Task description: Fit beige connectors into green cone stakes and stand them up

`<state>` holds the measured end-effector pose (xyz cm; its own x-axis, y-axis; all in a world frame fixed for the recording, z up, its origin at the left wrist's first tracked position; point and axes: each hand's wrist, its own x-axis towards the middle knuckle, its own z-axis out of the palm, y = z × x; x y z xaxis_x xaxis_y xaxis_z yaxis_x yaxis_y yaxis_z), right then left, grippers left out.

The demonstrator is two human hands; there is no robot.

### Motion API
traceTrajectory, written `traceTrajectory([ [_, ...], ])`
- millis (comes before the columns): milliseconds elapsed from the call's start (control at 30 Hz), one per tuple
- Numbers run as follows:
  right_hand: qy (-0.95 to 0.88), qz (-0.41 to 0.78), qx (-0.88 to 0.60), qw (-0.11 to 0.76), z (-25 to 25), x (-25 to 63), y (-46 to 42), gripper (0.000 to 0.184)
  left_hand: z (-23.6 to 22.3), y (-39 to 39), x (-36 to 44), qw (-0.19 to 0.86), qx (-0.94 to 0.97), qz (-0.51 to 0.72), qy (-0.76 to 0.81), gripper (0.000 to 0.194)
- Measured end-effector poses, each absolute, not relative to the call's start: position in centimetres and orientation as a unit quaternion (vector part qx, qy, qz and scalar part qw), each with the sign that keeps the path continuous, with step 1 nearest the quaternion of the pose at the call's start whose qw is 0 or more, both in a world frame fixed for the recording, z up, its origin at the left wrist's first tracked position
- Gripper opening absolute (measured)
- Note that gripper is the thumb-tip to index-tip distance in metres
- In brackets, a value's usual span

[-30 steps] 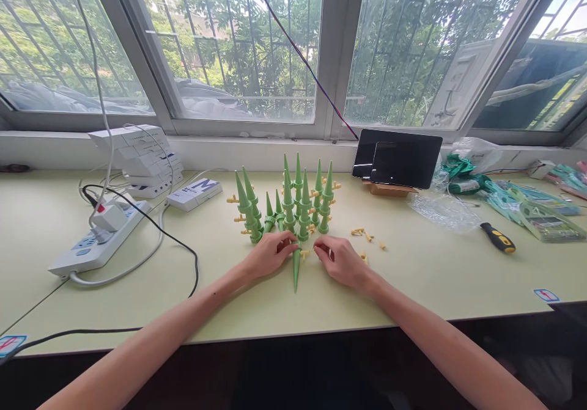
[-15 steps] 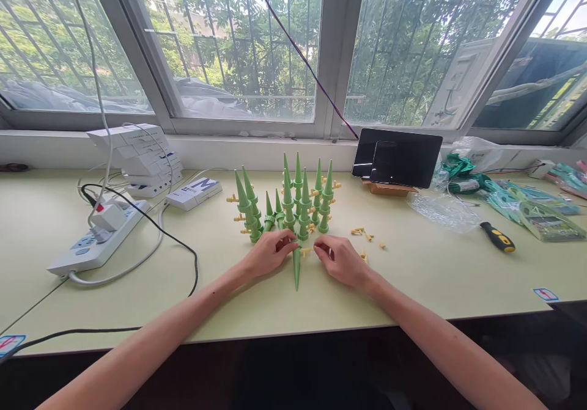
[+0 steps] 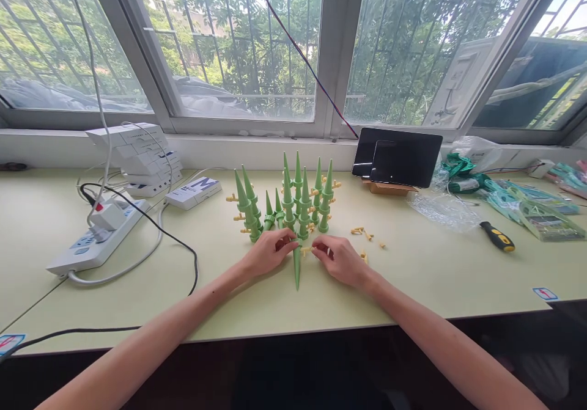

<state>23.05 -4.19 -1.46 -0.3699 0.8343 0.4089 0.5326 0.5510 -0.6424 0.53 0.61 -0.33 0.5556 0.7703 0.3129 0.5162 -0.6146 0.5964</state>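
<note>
A green plastic plant-watering spike (image 3: 297, 270) points down toward me, tip lowest, with the closed fingertips of my left hand (image 3: 269, 253) pinching its upper end. From its right side sticks out a small yellow valve (image 3: 306, 252). My right hand (image 3: 342, 259) has thumb and finger closed at the outer end of that valve. Just beyond my hands stand several stacked green spikes (image 3: 287, 205) with yellow valves on their sides. A few shorter green pieces (image 3: 269, 217) are among them, partly behind my left hand.
Loose yellow valves (image 3: 368, 236) lie right of my right hand. Farther right are a screwdriver (image 3: 498, 237), clear plastic wrap (image 3: 447, 211) and a dark tablet (image 3: 408, 156) on a cardboard stand. A power strip (image 3: 98, 239), cables and white boxes (image 3: 195, 193) occupy the left.
My right fingertips have shifted very slightly left at the yellow valve. My left hand and the green spike stay in place.
</note>
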Motion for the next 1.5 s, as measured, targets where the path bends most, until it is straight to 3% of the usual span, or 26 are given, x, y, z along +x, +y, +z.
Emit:
traceTrajectory([
  [867,-0.798,0.214,-0.416,0.38,-1.57,22.79,-4.11,0.002,-1.04,0.81,0.37,0.233,0.858,0.29,0.353,0.023],
  [1233,-0.811,0.197,-0.425,0.351,-1.52,22.82,-4.14,0.018,-1.09,0.89,0.42,0.233,0.858,0.29,0.353,0.024],
  [1500,-0.811,0.206,-0.418,0.354,-1.37,22.95,-4.26,0.008,-0.98,0.84,0.38,0.224,0.861,0.291,0.352,0.026],
])
